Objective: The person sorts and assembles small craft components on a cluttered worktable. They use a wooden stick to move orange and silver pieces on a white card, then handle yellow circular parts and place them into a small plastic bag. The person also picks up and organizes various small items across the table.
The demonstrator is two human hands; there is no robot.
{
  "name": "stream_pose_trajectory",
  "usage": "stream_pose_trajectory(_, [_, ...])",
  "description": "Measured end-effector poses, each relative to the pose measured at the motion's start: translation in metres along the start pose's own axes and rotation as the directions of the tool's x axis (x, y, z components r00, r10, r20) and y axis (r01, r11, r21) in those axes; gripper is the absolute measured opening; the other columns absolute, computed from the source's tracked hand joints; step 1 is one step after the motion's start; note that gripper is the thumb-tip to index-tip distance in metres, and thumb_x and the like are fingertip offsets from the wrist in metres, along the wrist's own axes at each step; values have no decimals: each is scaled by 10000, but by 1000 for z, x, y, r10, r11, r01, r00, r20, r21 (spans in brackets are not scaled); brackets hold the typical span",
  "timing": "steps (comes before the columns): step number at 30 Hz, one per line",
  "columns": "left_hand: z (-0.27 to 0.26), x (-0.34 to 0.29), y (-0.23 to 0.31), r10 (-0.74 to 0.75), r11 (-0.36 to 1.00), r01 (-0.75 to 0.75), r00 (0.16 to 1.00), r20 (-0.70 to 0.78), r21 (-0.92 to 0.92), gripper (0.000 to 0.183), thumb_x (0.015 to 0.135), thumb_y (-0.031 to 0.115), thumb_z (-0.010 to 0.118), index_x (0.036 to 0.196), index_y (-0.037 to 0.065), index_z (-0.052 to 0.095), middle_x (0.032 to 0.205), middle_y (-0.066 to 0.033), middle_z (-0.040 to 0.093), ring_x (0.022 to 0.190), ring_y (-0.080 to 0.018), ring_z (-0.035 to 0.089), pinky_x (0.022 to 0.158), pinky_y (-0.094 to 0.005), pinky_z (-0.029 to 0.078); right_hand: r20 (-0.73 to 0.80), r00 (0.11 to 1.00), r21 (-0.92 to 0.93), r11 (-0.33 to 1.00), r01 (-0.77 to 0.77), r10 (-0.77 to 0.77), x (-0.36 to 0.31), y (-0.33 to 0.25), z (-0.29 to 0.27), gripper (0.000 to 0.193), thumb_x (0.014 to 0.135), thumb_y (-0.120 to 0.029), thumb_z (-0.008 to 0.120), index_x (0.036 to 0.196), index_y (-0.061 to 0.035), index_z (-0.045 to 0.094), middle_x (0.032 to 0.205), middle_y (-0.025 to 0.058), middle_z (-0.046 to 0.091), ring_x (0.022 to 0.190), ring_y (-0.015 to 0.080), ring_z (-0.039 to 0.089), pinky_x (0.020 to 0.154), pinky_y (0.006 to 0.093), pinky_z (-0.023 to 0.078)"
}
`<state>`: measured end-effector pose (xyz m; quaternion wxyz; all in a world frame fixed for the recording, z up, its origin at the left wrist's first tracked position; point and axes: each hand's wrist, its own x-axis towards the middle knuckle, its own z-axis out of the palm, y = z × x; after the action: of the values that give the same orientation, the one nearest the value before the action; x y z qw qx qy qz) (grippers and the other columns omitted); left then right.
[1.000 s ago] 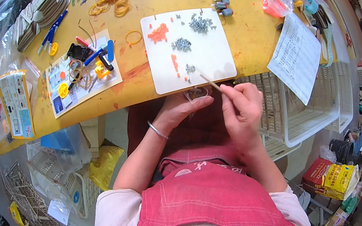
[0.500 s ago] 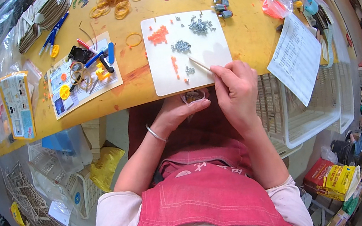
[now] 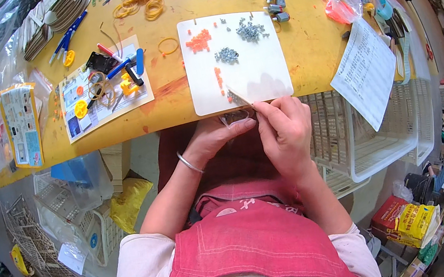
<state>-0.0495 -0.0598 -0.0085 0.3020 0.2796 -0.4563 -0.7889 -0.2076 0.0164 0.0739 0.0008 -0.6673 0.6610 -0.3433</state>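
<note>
At the table's front edge lies a white board (image 3: 266, 68). Pinched in my right hand (image 3: 286, 133) is a thin pale stick (image 3: 241, 98), its tip at a few small silver metal pieces (image 3: 231, 95) by the board's near edge. My left hand (image 3: 213, 137) is closed around a small clear plastic container (image 3: 235, 116), just below that edge; dark bits seem to lie inside. Farther up the board sit two silver heaps, one central (image 3: 227, 55) and one at the far right (image 3: 251, 30). Orange pieces form a cluster (image 3: 199, 41) and a short column (image 3: 219, 79).
Left of the board, a printed sheet (image 3: 146, 95) bears yellow wheels, blue parts and rubber bands. More rubber bands (image 3: 147, 0) lie behind. Small motors (image 3: 277, 9) stand beyond the board's right corner. A paper sheet (image 3: 365, 72) overhangs the edge above white crates (image 3: 368, 142).
My right hand has come nearer and slightly left, drawing the stick's tip toward the board's near edge. The small silver group there has shifted nearer too. My left hand stays about where it was.
</note>
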Motion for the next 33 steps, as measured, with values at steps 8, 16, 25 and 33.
stream_pose_trajectory(8, [-3, -5, -1, -31, 1000, 30, 999, -41, -6, 517, 846, 94, 884, 1309, 46, 660, 1231, -41, 701, 1123, -144, 655, 981, -314, 536, 16, 1000, 18, 1000, -5, 5, -12, -8, -2, 208, 843, 16, 760, 1041, -48, 764, 838, 63, 611, 796, 266, 593, 739, 400, 414])
stream_pose_trajectory(16, [-3, -11, 7, -6, 1000, 6, 997, -82, -8, 499, 834, 126, 905, 1273, 49, 679, 1186, -28, 703, 1079, -136, 638, 972, -308, 521, 9, 1000, 44, 999, 9, -9, -12, -15, -8, 206, 846, 23, 762, 1041, -42, 761, 841, 65, 607, 797, 260, 586, 744, 397, 410])
stream_pose_trajectory(25, [-9, -11, 5, 30, 999, -28, 997, -76, 35, 531, 839, 152, 906, 1300, 45, 667, 1191, -21, 707, 1093, -143, 639, 984, -315, 518, 54, 997, 38, 998, 53, -55, 1, -10, -9, 211, 833, 24, 765, 1033, -44, 765, 849, 73, 609, 810, 264, 592, 757, 399, 412])
stream_pose_trajectory(33, [-10, -10, 6, 4, 1000, -3, 1000, -19, 10, 533, 849, 162, 901, 1306, 42, 656, 1175, -26, 708, 1077, -138, 652, 946, -305, 539, -45, 993, -66, 992, 107, -110, 48, 15, 9, 201, 820, -29, 747, 1019, -63, 757, 850, 59, 589, 825, 269, 591, 771, 414, 411])
